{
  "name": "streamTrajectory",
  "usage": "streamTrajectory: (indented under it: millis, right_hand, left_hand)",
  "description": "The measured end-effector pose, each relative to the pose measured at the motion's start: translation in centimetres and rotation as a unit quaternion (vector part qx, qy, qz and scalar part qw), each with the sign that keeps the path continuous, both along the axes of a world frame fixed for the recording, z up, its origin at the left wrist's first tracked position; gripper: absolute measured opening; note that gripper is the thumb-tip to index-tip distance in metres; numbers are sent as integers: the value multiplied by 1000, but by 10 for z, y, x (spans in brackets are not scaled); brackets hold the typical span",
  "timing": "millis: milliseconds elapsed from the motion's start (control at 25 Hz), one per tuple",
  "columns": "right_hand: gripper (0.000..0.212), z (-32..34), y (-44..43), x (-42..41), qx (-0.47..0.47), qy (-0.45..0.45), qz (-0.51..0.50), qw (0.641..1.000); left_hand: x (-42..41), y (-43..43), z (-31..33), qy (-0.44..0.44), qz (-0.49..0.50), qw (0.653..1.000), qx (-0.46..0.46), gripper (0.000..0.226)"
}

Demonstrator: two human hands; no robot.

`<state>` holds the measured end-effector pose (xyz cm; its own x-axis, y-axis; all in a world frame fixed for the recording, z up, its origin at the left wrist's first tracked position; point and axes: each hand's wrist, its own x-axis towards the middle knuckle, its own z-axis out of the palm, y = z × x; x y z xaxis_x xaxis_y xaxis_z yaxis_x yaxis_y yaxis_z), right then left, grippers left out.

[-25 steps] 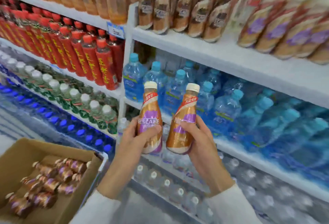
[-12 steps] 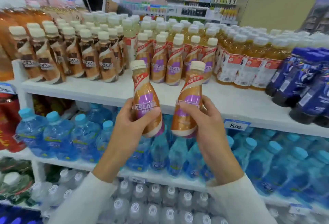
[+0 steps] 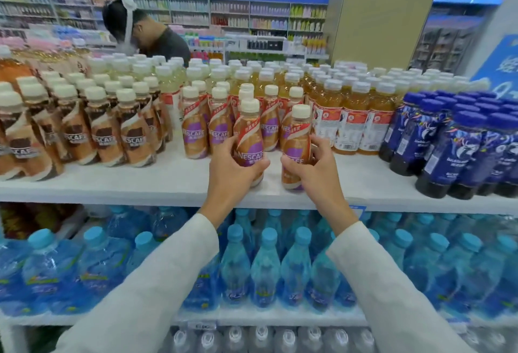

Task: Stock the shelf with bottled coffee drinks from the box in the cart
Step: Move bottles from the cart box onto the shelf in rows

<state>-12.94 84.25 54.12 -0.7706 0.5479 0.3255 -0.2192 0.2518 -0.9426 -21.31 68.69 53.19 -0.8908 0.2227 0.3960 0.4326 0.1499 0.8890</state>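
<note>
My left hand (image 3: 234, 169) grips a brown and purple Nescafe coffee bottle (image 3: 249, 135) with a cream cap, held upright at the front of the white top shelf (image 3: 168, 181). My right hand (image 3: 312, 169) grips a second bottle of the same kind (image 3: 296, 139), its base on or just above the shelf near the front edge. Just behind both stands a row of matching purple-label coffee bottles (image 3: 196, 125). The box and the cart are out of view.
Brown-label Nescafe bottles (image 3: 103, 128) fill the shelf's left side, amber tea bottles (image 3: 350, 117) stand to the right, then dark blue bottles (image 3: 462, 145). Blue water bottles (image 3: 266, 265) fill the shelf below. A person (image 3: 157, 35) bends behind the shelf.
Both hands have carried their bottles up from in front of the lower shelves and forward onto the top shelf. The view has risen, and the box in the cart has left the frame.
</note>
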Motion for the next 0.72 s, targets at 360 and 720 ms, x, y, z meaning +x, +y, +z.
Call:
streamTrajectory:
  millis: [360, 720]
  right_hand:
    - [83, -26, -3, 5, 39, -22, -55, 997]
    - [70, -40, -11, -3, 93, -70, -135, 984]
  left_hand:
    - [7, -4, -27, 6, 3, 1000, -27, 93]
    - [10, -9, -26, 6, 32, 999, -11, 70]
